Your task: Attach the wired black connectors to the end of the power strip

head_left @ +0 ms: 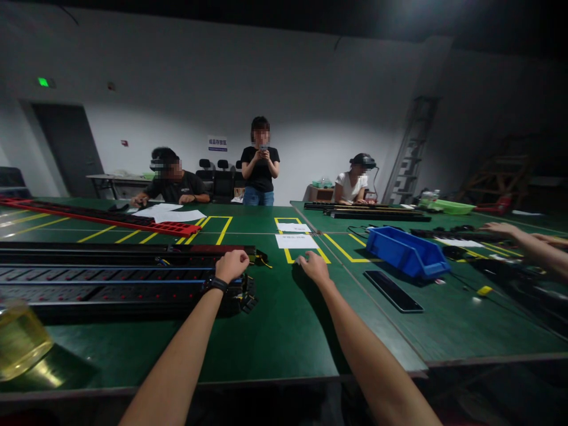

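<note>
- Near edge: a container of yellow liquid (22, 343) stands at the left of the green table (261, 349).
- Work item: the black rail assemblies (133, 291) lie flat side by side on the table, left of centre, ends toward the middle.
- Left hand (232, 266): fingers curled, positioned at the rail ends. Whether it grips a rail or a wire cannot be determined.
- Right hand (316, 267): fingers bent, over the table, apart from the rails. No part is visible in it; a small pinched item cannot be excluded.
- Completion status: the rails are laid out in place. Dark connectors (249, 302) and yellow-tipped wires (265, 259) protrude unsecured from the ends; this portion is judged unfinished. Internal completion cannot be verified.
- Right side: the phone (393, 291) lies near the blue bin (412, 255).
- Beyond: paper sheets (295, 241) lie within yellow markings; the red rail (177, 228) lies farther left.
</note>
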`<state>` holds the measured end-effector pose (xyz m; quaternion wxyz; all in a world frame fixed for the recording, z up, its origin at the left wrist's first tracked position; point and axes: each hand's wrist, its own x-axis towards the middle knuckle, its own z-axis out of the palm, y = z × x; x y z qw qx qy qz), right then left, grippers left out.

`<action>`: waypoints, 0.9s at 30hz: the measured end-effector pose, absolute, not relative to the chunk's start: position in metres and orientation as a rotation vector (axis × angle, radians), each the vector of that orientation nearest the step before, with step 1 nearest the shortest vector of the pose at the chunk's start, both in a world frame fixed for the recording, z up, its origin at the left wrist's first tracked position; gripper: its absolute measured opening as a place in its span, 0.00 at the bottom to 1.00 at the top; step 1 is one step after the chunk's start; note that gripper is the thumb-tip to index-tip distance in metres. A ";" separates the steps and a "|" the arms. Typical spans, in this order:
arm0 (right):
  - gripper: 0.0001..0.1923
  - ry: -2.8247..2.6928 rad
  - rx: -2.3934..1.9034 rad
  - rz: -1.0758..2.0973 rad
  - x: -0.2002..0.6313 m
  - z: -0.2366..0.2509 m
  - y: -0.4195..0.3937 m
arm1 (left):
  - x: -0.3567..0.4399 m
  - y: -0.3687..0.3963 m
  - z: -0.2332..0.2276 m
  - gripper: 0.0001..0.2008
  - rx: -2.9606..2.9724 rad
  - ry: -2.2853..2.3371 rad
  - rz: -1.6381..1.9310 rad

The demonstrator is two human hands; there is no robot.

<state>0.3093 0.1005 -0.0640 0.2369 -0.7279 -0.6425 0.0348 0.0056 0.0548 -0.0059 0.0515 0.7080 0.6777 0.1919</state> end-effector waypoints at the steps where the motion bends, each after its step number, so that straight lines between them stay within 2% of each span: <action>1: 0.26 -1.747 -2.033 0.100 0.310 -0.063 0.100 | 0.005 0.055 -0.006 0.12 2.155 2.060 0.585; 4: 0.37 -1.729 -2.141 0.104 0.310 -0.059 0.095 | 0.005 0.055 -0.007 0.13 2.158 2.063 0.588; 6: 0.40 -1.716 -2.182 0.075 0.309 -0.058 0.091 | 0.005 0.056 -0.008 0.13 2.158 2.068 0.590; 12: 0.26 -1.659 -2.241 -0.039 0.308 -0.059 0.088 | 0.005 0.057 -0.012 0.12 2.163 2.079 0.595; 18: 0.21 -1.637 -2.145 0.139 0.307 -0.060 0.092 | 0.006 0.056 -0.012 0.12 2.165 2.079 0.597; 27: 0.18 -1.857 -1.639 0.261 0.250 -0.068 0.079 | 0.007 0.055 -0.012 0.11 2.168 2.066 0.600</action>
